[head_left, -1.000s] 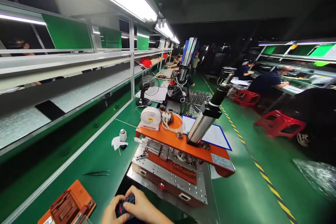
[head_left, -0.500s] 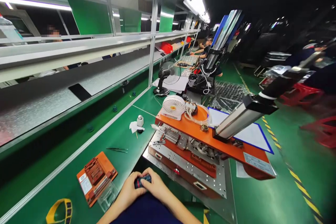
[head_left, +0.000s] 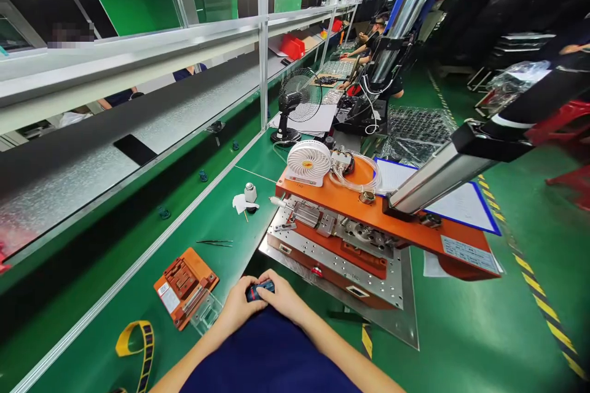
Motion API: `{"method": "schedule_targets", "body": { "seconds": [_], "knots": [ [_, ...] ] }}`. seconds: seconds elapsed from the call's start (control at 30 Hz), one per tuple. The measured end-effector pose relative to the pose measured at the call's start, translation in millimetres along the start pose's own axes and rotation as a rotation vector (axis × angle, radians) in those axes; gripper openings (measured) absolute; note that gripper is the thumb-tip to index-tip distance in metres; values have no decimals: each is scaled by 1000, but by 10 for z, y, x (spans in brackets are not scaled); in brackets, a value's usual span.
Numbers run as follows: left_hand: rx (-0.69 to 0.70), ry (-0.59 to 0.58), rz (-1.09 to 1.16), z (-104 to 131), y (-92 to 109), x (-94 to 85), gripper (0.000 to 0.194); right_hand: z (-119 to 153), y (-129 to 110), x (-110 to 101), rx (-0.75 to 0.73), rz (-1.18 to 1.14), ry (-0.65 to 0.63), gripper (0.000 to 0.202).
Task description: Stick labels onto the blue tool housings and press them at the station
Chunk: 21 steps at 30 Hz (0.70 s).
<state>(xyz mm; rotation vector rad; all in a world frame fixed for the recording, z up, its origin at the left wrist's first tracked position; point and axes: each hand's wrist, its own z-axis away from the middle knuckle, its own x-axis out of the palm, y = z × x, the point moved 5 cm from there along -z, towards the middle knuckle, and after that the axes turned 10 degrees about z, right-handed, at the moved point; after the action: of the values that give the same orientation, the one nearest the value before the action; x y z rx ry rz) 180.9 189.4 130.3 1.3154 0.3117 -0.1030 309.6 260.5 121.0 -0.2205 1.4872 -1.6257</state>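
Note:
Close to my body, my left hand (head_left: 243,302) and my right hand (head_left: 279,295) are both closed around a small dark blue device (head_left: 259,291) with a red mark. The fingers cover part of it, so its exact kind is hard to make out. Left of my hands, on the green bench, lies an orange fixture (head_left: 185,285) with a clear plastic piece (head_left: 207,314) at its near edge. Tweezers (head_left: 214,242) rest behind that fixture. To the right stands an orange and steel press machine (head_left: 332,258), apart from my hands.
A yellow-edged strip (head_left: 146,350) curls at the lower left. Beyond the tweezers are a small white bottle (head_left: 249,191) and paper scraps. A white fan (head_left: 308,163) sits on the machine; a black fan (head_left: 286,116) stands behind. A phone (head_left: 134,150) lies on the shelf. People work farther off.
The view has tilted down and shifted, so the bench and machine sit higher in the picture. Both hands still hold the dark blue device, turned slightly.

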Motion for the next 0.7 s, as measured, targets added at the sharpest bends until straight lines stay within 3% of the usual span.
{"method": "schedule_targets", "body": {
  "seconds": [0.5, 0.7],
  "knots": [
    [-78, 77, -11, -91, -275, 79, 46, -119, 173, 53, -83, 18, -60, 29],
    [-83, 13, -63, -221, -538, 108, 53, -232, 347, 98, -126, 64, -79, 30]
  ]
}}
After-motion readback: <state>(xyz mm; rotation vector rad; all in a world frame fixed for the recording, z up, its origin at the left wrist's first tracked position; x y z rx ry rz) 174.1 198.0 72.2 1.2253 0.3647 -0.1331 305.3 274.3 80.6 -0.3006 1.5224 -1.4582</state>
